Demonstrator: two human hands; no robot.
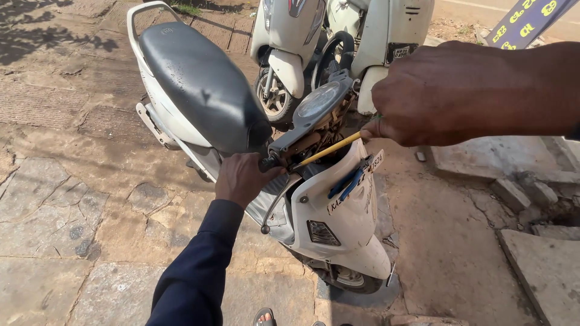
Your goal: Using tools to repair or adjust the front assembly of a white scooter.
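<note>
Head view, frame centre: white plastic scooter (pixel 338 223), left hand (pixel 241 178) fingers closed on its black handlebar grip (pixel 270 161), right hand (pixel 441 90) clenched on yellow-shafted screwdriver (pixel 329 150); best driven square while the handlebar is steadied.

The scooter (pixel 241 151) is being stood on the paving (pixel 72 211), with its seat (pixel 199 84) lying behind the handlebar (pixel 290 145). Two more scooters (pixel 338 36) are being kept beyond it, stone slabs (pixel 538 241) to its right.

The left hand (pixel 243 178), on a dark-sleeved arm reaching forward, is curled closed; the bare right hand (pixel 435 93), raised nearer the camera, is clenched.
</note>
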